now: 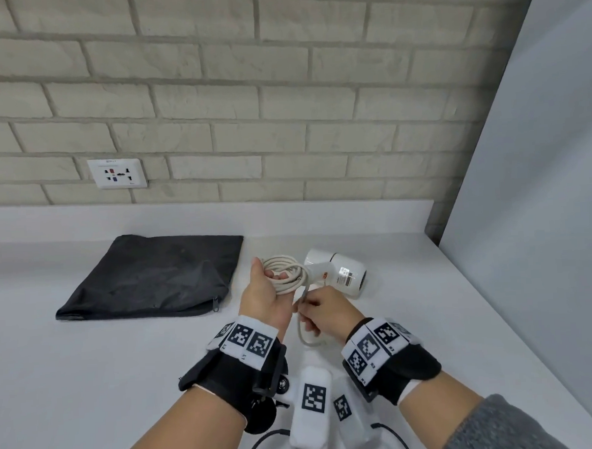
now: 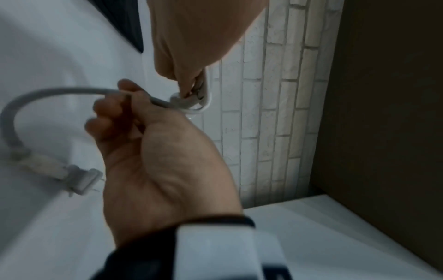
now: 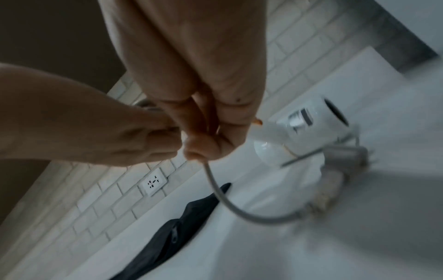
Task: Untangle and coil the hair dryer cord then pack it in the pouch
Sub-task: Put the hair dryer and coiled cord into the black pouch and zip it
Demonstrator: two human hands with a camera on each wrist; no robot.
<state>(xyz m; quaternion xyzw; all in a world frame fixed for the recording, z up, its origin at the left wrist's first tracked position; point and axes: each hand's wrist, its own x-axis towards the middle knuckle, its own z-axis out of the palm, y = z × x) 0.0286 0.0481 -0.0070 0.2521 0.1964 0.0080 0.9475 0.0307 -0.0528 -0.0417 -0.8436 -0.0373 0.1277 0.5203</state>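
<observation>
Most of the coiling looks done. The pale grey hair dryer cord (image 1: 288, 272) sits in several neat loops around the fingers of the left hand (image 1: 269, 291), which is raised palm-up just above the white worktop (image 1: 123, 353), thumb and fingers curled to keep the loops together. Only a short tail is left loose: it runs from the coil down through the right hand (image 1: 321, 314) and bends back in a small arc to the grey two-pin plug (image 2: 81, 180), which hangs free near the worktop in the left wrist view. No knots or snags show in the visible stretch, so the untangling seems finished.

The right hand is just beside the left, nearly touching it at the wrist side, knuckles up, with its thumb and fingers pinching the cord close to the coil. I judge it is feeding or tucking the last length.

The white cylindrical hair dryer (image 1: 338, 272) lies on its side on the worktop just behind both hands, the cord leading from its handle into the coil. The flat black fabric zip pouch (image 1: 153, 273) lies to the left, apart from the dryer; whether its zip is open cannot be told. Still to do, in my judgement: wind in the tail and plug, open the pouch if needed, and slide dryer and coil inside.
</observation>
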